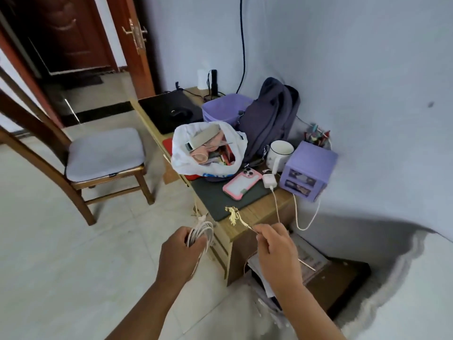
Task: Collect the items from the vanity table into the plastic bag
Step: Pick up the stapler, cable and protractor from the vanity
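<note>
Corner vanity table [264, 212] against pale wall. Left hand [182, 251] grips coiled white cable [201, 233] just off table's near edge. Right hand [277, 246] pinches thin gold hairpin [235, 215], ornament end over tabletop. Beyond: pink-cased phone [241, 184], white charger [269, 180], plastic bag [208, 149] open, already stuffed, purple drawer box [308, 170] at right

L hand [182, 251] w/ cable coil [199, 233]

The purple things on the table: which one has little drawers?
The purple drawer box at the table's right edge, beside the white mug. It shows two small drawers on its front. The purple bin further back is just an open tub without drawers.
</note>
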